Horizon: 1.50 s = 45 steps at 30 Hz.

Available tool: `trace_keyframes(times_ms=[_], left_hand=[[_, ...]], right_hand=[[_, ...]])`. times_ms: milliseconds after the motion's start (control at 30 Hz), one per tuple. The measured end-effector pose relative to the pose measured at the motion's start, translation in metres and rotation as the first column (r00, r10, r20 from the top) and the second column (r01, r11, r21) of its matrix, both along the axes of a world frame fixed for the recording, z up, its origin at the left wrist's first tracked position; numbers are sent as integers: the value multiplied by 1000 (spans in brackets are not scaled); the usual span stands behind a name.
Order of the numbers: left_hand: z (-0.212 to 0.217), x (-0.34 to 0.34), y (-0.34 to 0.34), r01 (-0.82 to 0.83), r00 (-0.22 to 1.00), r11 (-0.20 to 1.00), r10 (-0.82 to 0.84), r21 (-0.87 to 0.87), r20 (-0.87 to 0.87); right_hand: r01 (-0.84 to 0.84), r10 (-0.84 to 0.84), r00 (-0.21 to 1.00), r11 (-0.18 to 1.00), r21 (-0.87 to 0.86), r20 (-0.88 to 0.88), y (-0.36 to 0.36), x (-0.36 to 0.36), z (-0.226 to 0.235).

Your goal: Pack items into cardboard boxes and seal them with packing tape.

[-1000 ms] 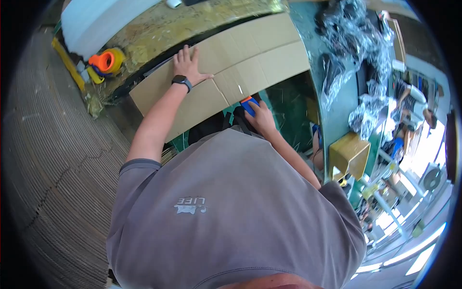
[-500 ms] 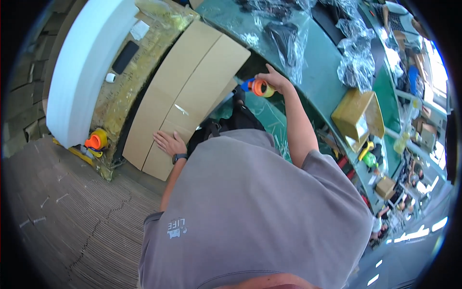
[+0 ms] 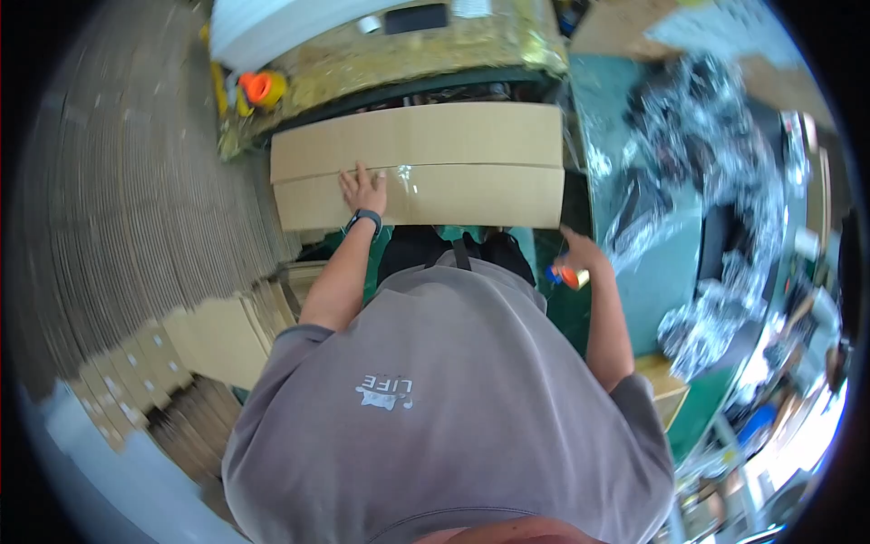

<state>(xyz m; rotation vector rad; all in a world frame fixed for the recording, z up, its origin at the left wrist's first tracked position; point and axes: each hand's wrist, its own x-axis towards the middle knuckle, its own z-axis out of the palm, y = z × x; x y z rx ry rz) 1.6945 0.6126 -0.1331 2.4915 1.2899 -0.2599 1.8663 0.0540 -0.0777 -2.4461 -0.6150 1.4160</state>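
Observation:
A long brown cardboard box (image 3: 489,195) lies across in front of me, its seam running lengthwise along the top. A short strip of clear tape (image 3: 408,179) crosses the seam near the middle. My left hand (image 3: 364,192), with a dark watch on the wrist, rests flat on the box with its fingers spread, just left of that strip. Off the box's near right corner, my right hand (image 3: 584,256) grips an orange and blue tape dispenser (image 3: 567,276) from above, forefinger stretched out towards the corner. Part of the dispenser is hidden by the hand.
Beyond the box, a worn yellowish bench (image 3: 489,56) carries a second orange dispenser (image 3: 261,89), a dark phone-like slab (image 3: 417,18) and white foam (image 3: 272,27). Plastic-wrapped dark items (image 3: 698,136) cover the green table (image 3: 662,281) at right. Stacked cardboard (image 3: 136,199) fills the left.
My view has turned, so the box now lies level across it. My left hand stays flat on the box, and the right still holds the dispenser beside the box's right end.

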Motion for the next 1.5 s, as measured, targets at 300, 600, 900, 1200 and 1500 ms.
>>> trace_keyframes(times_ms=[300, 600, 900, 1200, 1500], left_hand=[[129, -1, -18, 239, 878, 378, 310, -894, 366], [240, -106, 65, 450, 230, -135, 973, -882, -32], [-16, -156, 407, 15, 155, 455, 879, -890, 452], [-168, -169, 421, -402, 762, 823, 544, -402, 352], [-81, -96, 343, -400, 903, 896, 421, -194, 85]], right_hand=[[-241, -484, 682, 558, 794, 547, 231, -16, 244], [-436, 237, 896, 618, 654, 375, 471, -91, 243], [-681, 476, 731, 562, 470, 490, 720, -101, 81], [-615, 530, 764, 772, 164, 368, 784, -125, 62], [-578, 386, 810, 652, 490, 442, 623, -48, 83]])
